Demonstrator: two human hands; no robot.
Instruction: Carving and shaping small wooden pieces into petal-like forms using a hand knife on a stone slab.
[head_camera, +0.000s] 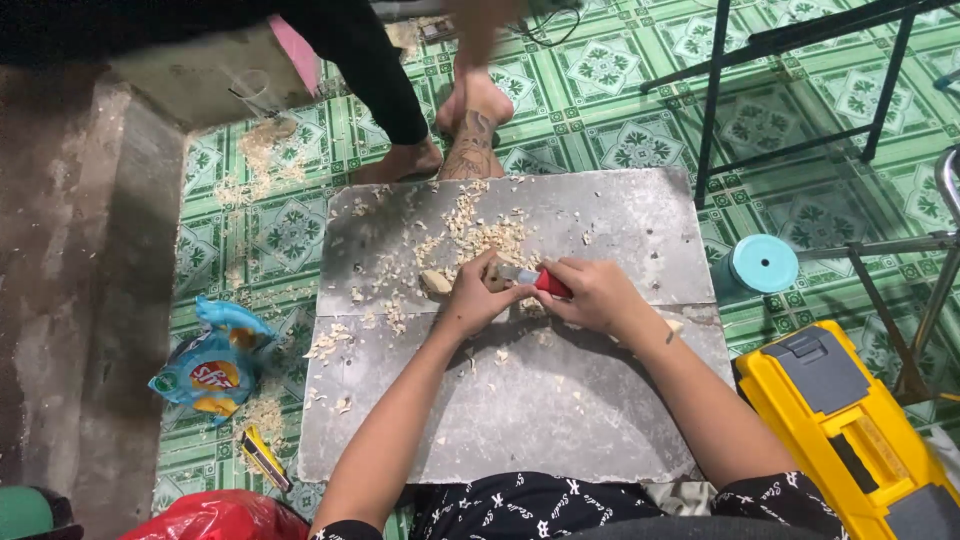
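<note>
Small pale wood piece (437, 281) sits near the middle of the grey slab bench (560, 400), pinched in the left hand (478, 293), grip closed round it. Right hand (592, 292) is wrapped tight on a red-handled knife (530, 279), blade against the wood. Judging by the shavings (478, 235) heaped just beyond the hands and scattered over the bench and the green tiled floor (620, 110), carving looks well underway; final shape too small to tell, so how much is left is unclear. Further out: yellow toolbox (850, 420) right, blue snack bag (215, 365) left, another person's feet (470, 140) past the bench.
</note>
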